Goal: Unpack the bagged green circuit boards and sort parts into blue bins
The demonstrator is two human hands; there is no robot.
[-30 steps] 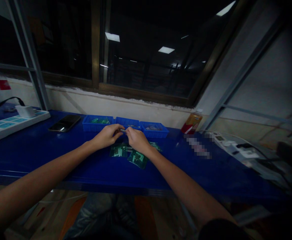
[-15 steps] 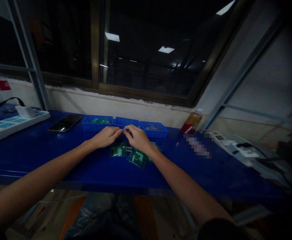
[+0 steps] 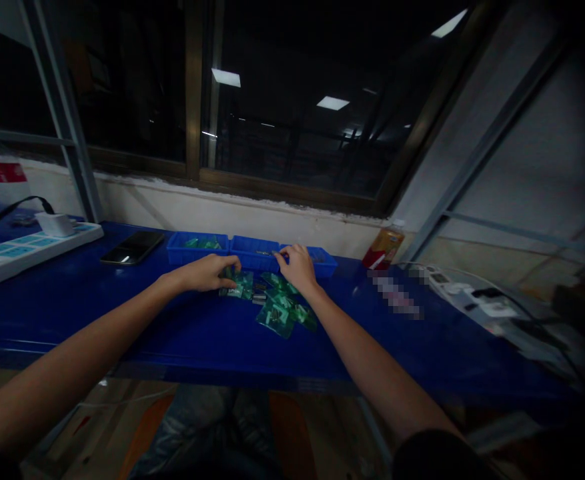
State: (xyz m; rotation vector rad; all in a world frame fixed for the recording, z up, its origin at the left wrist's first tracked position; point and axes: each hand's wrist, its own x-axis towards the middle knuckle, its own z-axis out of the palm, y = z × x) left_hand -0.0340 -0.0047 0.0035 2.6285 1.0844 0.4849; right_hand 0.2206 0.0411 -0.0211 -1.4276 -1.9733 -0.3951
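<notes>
- Holding the left hand (image 3: 207,273) low over the left green packet (image 3: 245,287), thumb at its near left part, forefinger curved above; grip open there, with a gap between thumb and forefinger.
- Reaching with the right hand (image 3: 299,269) to the right part of the middle blue bin (image 3: 252,263), thumb and forefinger close together beside small metal pieces (image 3: 263,252); impossible to tell whether the grip has closed on one.
- On the table (image 3: 192,340), between and in front of the hands: the left green packet, with a loose cluster of other green packets (image 3: 276,317) to its right, partly overlapping, pale and metallic contents showing through.
- In the gap between the left green packet and that cluster: small dark and silvery parts (image 3: 259,299), too small to name.
- Behind the hands, in a row along the wall: the left blue bin (image 3: 177,255) with green packets inside, the middle blue bin, then the right blue bin (image 3: 326,269), partly hidden by the right hand.
- Farther left: a dark phone (image 3: 133,248) lying flat, and a white power strip (image 3: 37,253) with a white plug (image 3: 56,225).
- To the right of the bins: an amber bottle (image 3: 385,245) with a red label, standing near a pixelated patch (image 3: 397,293).
</notes>
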